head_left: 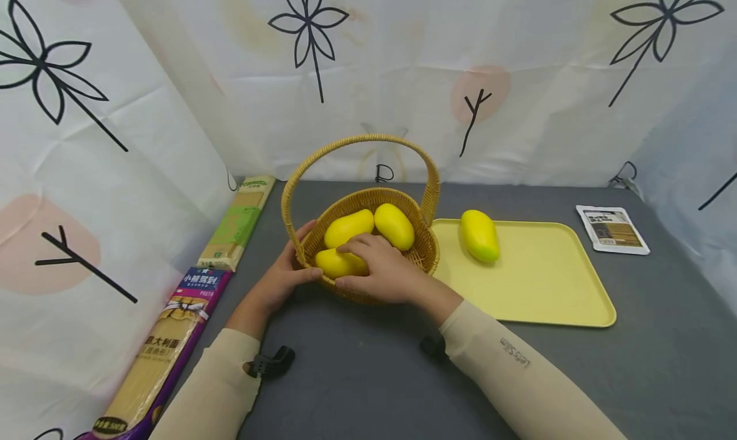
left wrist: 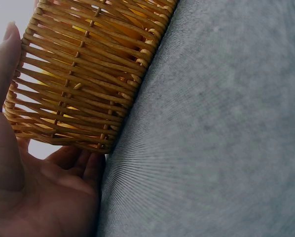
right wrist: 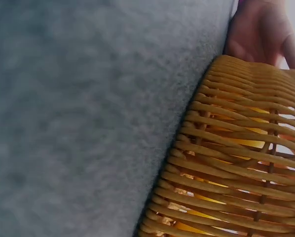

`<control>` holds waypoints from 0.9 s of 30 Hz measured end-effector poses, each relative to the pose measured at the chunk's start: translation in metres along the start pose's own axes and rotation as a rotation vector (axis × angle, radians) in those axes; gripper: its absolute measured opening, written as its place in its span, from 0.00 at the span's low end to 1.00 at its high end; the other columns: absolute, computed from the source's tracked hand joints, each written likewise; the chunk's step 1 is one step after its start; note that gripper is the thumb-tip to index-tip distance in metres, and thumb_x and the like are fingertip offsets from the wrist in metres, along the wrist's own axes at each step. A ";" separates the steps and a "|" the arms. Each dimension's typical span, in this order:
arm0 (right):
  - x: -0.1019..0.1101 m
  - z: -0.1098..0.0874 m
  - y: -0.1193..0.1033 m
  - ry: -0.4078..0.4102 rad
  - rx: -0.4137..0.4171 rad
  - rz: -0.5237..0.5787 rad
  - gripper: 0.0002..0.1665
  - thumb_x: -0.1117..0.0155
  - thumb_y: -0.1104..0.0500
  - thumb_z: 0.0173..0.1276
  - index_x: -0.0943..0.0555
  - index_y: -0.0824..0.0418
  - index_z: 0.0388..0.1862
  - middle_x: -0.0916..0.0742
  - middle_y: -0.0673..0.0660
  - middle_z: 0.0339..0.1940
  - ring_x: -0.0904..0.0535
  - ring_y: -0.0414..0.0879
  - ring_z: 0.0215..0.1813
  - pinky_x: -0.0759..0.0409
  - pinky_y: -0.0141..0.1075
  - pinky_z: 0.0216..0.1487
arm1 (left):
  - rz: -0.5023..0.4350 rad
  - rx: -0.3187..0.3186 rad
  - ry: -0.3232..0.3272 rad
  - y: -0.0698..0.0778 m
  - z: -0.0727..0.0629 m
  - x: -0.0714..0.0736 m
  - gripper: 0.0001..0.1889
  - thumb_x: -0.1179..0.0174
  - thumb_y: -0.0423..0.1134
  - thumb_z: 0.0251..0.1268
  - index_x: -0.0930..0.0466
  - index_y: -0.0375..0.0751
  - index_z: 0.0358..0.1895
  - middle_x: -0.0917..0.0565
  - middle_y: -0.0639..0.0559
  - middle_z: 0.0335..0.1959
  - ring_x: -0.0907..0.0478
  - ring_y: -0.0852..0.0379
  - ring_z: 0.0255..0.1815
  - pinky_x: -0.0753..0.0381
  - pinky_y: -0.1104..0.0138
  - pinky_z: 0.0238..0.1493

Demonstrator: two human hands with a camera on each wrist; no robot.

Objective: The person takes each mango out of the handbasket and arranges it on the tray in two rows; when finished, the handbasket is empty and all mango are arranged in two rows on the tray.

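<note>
A wicker basket (head_left: 427, 251) with a tall arched handle stands on the grey table and holds three yellow mangoes. My left hand (head_left: 280, 279) grips its left side, the thumb at the rim; in the left wrist view the fingers of that hand (left wrist: 54, 192) lie against the woven wall. Reaching in over the front rim, my right hand (head_left: 386, 270) holds the nearest mango (head_left: 331, 264), with fingers over its top and thumb on the near side. Behind it lie a second mango (head_left: 348, 227) and a third mango (head_left: 395, 227). The right wrist view shows mostly basket weave (right wrist: 236, 163).
Right of the basket, a yellow tray (head_left: 541, 274) carries another mango (head_left: 480, 235) with a greenish end. A small white packet (head_left: 613, 229) lies beyond the tray. Along the left edge are a purple pasta pack (head_left: 167, 350) and a green noodle pack (head_left: 237, 226). Patterned cloth hangs behind.
</note>
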State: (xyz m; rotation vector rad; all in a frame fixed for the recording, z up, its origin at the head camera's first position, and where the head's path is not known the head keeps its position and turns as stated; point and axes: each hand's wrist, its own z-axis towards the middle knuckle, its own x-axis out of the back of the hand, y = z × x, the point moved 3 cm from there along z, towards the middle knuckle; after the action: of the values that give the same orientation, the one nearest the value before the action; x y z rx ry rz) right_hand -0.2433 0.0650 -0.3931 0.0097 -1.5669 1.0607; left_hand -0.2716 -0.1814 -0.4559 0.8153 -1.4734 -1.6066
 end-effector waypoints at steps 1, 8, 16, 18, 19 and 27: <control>0.000 0.001 0.001 -0.011 -0.023 0.012 0.37 0.32 0.39 0.81 0.23 0.56 0.79 0.25 0.57 0.79 0.31 0.57 0.75 0.33 0.55 0.74 | -0.002 0.002 0.002 0.000 0.000 0.000 0.51 0.30 0.35 0.74 0.52 0.59 0.91 0.44 0.46 0.87 0.41 0.41 0.81 0.32 0.65 0.70; -0.004 0.007 0.004 -0.087 -0.086 0.059 0.33 0.27 0.52 0.79 0.23 0.61 0.77 0.17 0.56 0.68 0.21 0.49 0.63 0.26 0.48 0.66 | -0.024 -0.007 -0.010 -0.002 -0.001 0.000 0.51 0.30 0.34 0.75 0.53 0.57 0.92 0.45 0.45 0.88 0.41 0.41 0.81 0.31 0.65 0.70; -0.002 0.009 0.003 -0.095 -0.125 0.068 0.36 0.26 0.59 0.75 0.26 0.63 0.79 0.19 0.60 0.70 0.24 0.53 0.65 0.28 0.50 0.67 | -0.022 -0.007 -0.006 0.000 0.000 0.001 0.51 0.29 0.36 0.75 0.52 0.58 0.91 0.45 0.46 0.88 0.41 0.42 0.81 0.32 0.65 0.71; -0.002 0.009 0.003 -0.091 -0.119 0.054 0.35 0.26 0.59 0.75 0.25 0.63 0.78 0.18 0.60 0.67 0.23 0.53 0.62 0.27 0.50 0.65 | -0.017 -0.004 -0.004 0.000 0.000 0.001 0.51 0.29 0.36 0.75 0.52 0.59 0.91 0.46 0.46 0.88 0.41 0.42 0.81 0.33 0.64 0.71; -0.002 0.009 0.002 -0.087 -0.115 0.045 0.35 0.25 0.59 0.75 0.24 0.63 0.77 0.17 0.60 0.65 0.23 0.53 0.61 0.27 0.50 0.64 | -0.015 -0.003 -0.003 0.001 0.000 0.001 0.51 0.29 0.36 0.75 0.52 0.59 0.91 0.46 0.47 0.88 0.41 0.42 0.81 0.33 0.64 0.71; -0.001 0.007 0.004 -0.036 -0.121 0.017 0.37 0.24 0.54 0.75 0.25 0.62 0.79 0.21 0.62 0.70 0.27 0.53 0.67 0.28 0.49 0.67 | -0.004 -0.002 -0.008 0.000 0.000 0.001 0.51 0.29 0.38 0.75 0.53 0.59 0.91 0.46 0.46 0.88 0.42 0.42 0.81 0.33 0.64 0.72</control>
State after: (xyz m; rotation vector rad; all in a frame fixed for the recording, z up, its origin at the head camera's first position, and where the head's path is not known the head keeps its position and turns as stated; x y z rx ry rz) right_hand -0.2505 0.0626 -0.3956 -0.0678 -1.6639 0.9815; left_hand -0.2722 -0.1827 -0.4562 0.8121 -1.4759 -1.6162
